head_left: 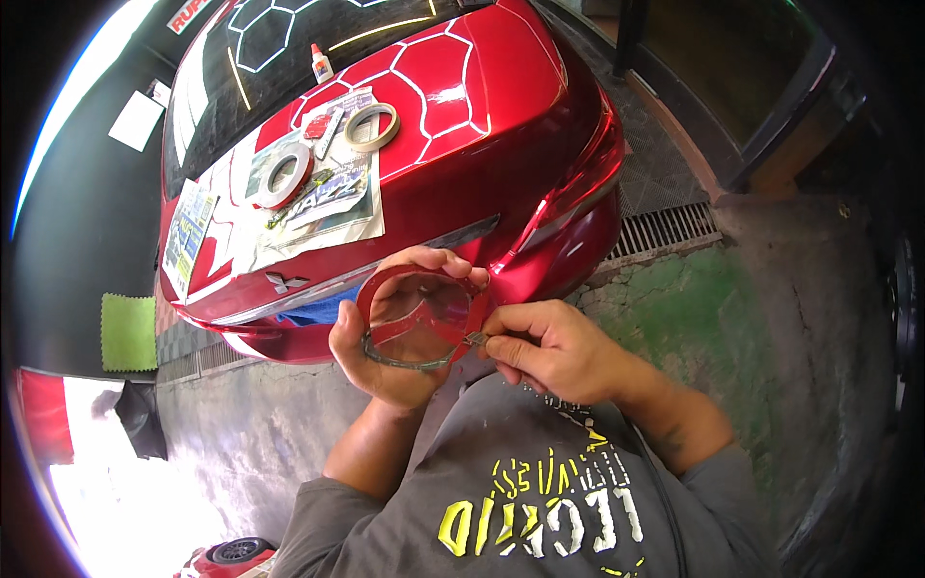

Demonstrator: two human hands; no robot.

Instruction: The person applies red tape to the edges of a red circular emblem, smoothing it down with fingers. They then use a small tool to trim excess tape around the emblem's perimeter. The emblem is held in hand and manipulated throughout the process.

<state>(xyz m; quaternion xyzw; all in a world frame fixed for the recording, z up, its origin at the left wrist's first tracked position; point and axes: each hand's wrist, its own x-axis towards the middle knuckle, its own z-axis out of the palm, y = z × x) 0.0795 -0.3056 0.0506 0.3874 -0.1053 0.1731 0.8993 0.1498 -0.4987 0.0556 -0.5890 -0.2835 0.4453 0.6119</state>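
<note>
My left hand [397,380] is closed round the edge of a round glassy disc [419,306], its fingers along the top and thumb at the left side. A band of red tape [474,310] runs around part of the disc's rim. At the disc's right edge my right hand [559,352] pinches a small metallic piece [477,338] against the red tape. I cannot make out whether that piece is a blade or a clip. Both hands are held in front of my chest, just short of the car's rear.
A red car [501,116] with white hexagon lines on it stands ahead. On its boot lid lie newspaper sheets [337,226], a red-and-white tape roll [285,176], a beige tape roll [371,126] and a small white bottle [321,64]. A floor grate [665,231] runs at right.
</note>
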